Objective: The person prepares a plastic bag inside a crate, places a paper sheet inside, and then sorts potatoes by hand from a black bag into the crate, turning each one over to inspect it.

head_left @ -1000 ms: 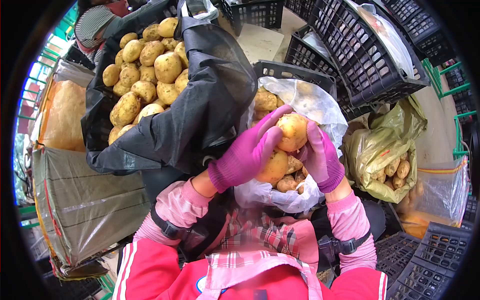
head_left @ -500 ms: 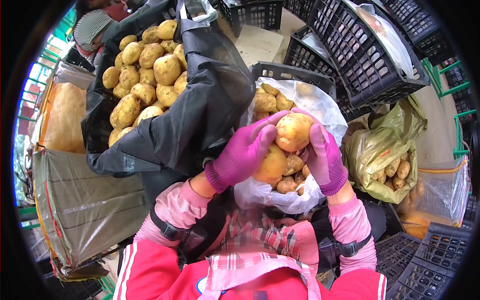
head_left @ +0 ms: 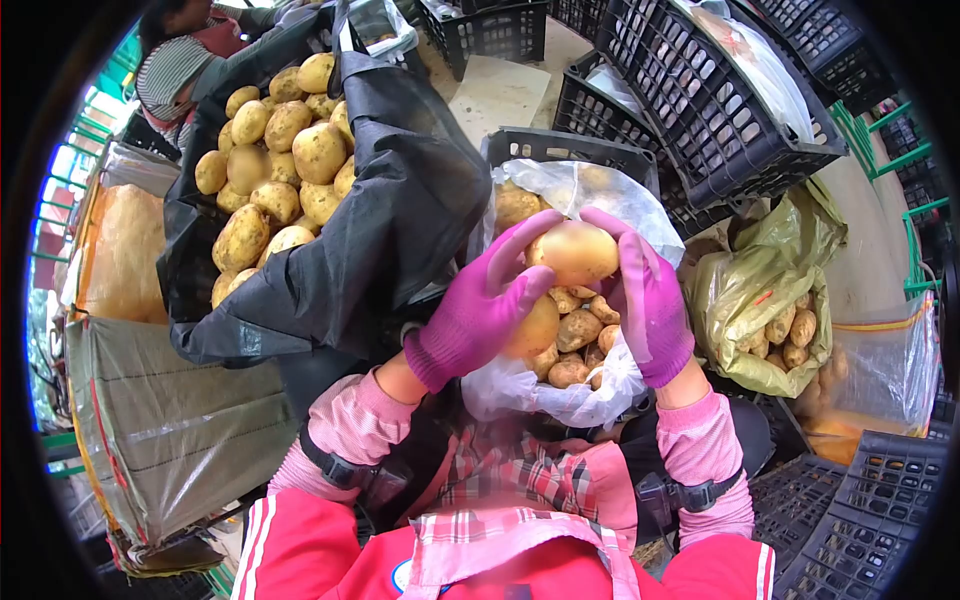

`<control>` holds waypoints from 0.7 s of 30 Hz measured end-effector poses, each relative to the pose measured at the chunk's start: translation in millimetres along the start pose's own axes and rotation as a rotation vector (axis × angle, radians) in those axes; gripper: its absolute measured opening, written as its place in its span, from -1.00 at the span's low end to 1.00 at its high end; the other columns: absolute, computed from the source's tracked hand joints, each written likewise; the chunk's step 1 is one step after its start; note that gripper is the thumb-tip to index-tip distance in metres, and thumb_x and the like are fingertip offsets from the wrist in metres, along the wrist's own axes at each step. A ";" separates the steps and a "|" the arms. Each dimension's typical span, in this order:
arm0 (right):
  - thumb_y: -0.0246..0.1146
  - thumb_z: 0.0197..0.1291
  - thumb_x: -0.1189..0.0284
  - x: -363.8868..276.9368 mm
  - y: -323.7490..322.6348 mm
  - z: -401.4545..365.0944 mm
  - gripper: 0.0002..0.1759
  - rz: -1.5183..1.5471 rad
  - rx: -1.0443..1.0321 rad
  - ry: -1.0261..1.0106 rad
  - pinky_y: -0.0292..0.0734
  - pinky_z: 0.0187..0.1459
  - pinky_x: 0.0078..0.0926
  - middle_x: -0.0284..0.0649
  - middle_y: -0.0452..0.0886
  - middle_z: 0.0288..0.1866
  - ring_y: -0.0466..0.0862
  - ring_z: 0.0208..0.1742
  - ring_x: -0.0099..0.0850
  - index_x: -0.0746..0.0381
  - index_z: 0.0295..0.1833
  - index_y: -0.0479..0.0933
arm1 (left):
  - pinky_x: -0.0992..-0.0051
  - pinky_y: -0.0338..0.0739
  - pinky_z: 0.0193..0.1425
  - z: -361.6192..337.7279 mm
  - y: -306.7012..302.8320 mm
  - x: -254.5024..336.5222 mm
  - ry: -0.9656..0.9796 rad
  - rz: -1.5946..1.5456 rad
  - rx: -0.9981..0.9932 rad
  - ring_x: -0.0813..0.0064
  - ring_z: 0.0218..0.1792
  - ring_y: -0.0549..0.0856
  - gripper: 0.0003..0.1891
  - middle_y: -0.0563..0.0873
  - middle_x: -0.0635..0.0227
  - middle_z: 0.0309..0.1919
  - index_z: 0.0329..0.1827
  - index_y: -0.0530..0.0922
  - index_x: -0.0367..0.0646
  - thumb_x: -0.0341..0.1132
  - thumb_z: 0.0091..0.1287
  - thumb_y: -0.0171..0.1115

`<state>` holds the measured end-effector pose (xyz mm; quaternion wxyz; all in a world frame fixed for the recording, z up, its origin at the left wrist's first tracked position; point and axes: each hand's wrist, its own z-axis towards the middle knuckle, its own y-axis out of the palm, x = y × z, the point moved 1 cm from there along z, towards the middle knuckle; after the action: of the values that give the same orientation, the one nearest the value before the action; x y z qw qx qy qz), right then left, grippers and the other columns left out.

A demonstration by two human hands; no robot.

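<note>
A large potato (head_left: 572, 253) is held between my two gloved hands, above the crate lined with a white plastic bag (head_left: 655, 215). Purple gloves cover both hands. My left hand (head_left: 487, 300) has its fingers against the potato's left side, and a second large potato (head_left: 535, 328) shows beneath its palm, held by the lower fingers. My right hand (head_left: 648, 295) touches the held potato's right side with its fingertips. Smaller potatoes (head_left: 578, 330) lie in the white bag below. To the left, a crate lined with black cloth (head_left: 385, 215) is heaped with large potatoes (head_left: 320, 153).
An olive-green bag (head_left: 725, 300) of potatoes stands at the right. Black crates (head_left: 715, 95) are stacked at the upper right, with more crates (head_left: 855, 525) at the lower right. Another person (head_left: 180, 70) is at the upper left. A grey-green sack (head_left: 180, 420) stands at the left.
The held potato has turned between my hands and now lies more sideways. The surroundings have shifted slightly left in view.
</note>
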<state>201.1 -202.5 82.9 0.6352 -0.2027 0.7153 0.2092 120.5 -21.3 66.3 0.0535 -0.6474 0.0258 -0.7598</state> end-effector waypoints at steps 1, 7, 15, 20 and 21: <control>0.14 0.45 -0.06 3.3 2.1 1.7 -0.29 -0.090 0.013 -0.095 0.46 0.26 -0.42 -0.12 0.62 0.23 0.61 0.21 -0.32 0.32 0.39 0.43 | 0.43 0.35 0.43 -0.6 1.1 0.8 0.026 0.021 0.012 0.45 0.37 0.46 -0.37 0.51 0.20 0.36 0.51 0.30 -0.25 -0.08 0.51 0.21; 0.28 0.32 -0.09 13.0 8.4 4.9 -0.18 -0.221 0.004 -0.331 0.35 0.38 -0.37 -0.01 0.50 0.35 0.51 0.37 -0.26 0.31 0.45 0.35 | 0.40 0.34 0.45 -4.0 -1.1 -6.7 0.047 0.256 0.064 0.36 0.41 0.47 -0.29 0.50 0.12 0.38 0.50 0.30 -0.27 -0.15 0.39 0.37; 0.23 0.44 0.09 9.4 11.3 2.5 -0.43 -0.159 0.087 -0.258 0.47 0.29 -0.38 -0.11 0.61 0.27 0.58 0.29 -0.36 0.30 0.33 0.49 | 0.34 0.50 0.31 -5.4 6.8 -7.2 0.047 0.282 0.077 0.23 0.25 0.62 -0.19 0.57 0.01 0.25 0.48 0.28 -0.32 -0.20 0.25 0.50; 0.22 0.46 0.14 14.1 5.7 6.6 -0.49 -0.140 0.069 -0.272 0.49 0.27 -0.40 -0.12 0.63 0.23 0.59 0.27 -0.35 0.30 0.30 0.51 | 0.35 0.53 0.28 -2.5 7.7 -2.5 0.049 0.233 0.076 0.26 0.24 0.63 -0.17 0.58 0.01 0.25 0.50 0.27 -0.27 -0.24 0.22 0.52; 0.21 0.47 0.15 15.0 10.4 5.0 -0.50 -0.222 0.103 -0.314 0.49 0.26 -0.41 -0.13 0.64 0.22 0.59 0.26 -0.35 0.30 0.30 0.51 | 0.37 0.51 0.30 -3.5 7.4 -1.7 0.093 0.308 0.070 0.30 0.25 0.62 -0.18 0.58 0.05 0.26 0.50 0.27 -0.27 -0.24 0.24 0.51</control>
<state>197.8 -191.4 67.8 0.7678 -0.2124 0.5903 0.1302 117.7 -28.6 63.2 0.1907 -0.5978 0.1005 -0.7721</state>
